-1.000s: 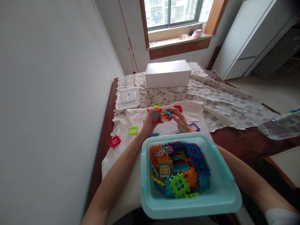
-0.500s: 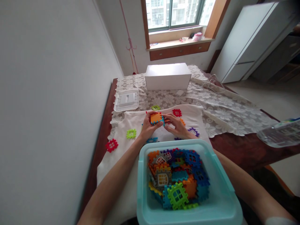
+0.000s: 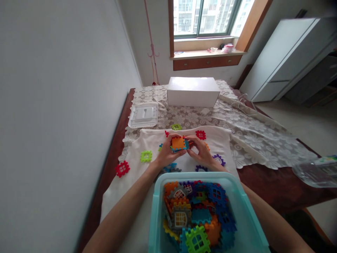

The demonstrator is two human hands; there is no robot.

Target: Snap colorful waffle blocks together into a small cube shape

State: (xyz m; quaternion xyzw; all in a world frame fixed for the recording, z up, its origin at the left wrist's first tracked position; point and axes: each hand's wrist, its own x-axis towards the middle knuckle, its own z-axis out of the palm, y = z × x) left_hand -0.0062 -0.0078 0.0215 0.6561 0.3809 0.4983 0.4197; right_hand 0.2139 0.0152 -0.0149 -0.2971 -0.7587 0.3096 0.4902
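My left hand (image 3: 166,151) is closed round a small block (image 3: 179,143) made of interlocking plastic panels, with an orange face and blue and red edges. On its right side my right hand (image 3: 201,151) grips the blue edge between thumb and fingers. Around both hands, loose notched panels lie on the white cloth (image 3: 137,179): a green panel (image 3: 146,156) and a red panel (image 3: 122,169) to the left, another red one (image 3: 200,134) behind, and a purple panel (image 3: 219,160) to the right. Between my forearms stands a teal bin (image 3: 155,211) holding many coloured panels (image 3: 201,216).
A white box (image 3: 193,96) stands at the table's back, with a pale plastic lid (image 3: 143,115) to its left. A patterned tablecloth (image 3: 263,140) covers the far part. At the right edge is a clear plastic container (image 3: 310,172). A wall (image 3: 65,88) borders the left.
The view has tilted slightly, so the scene sits lower in the picture. Both hands stay on the block, and the right hand's fingers have closed in against its blue side.
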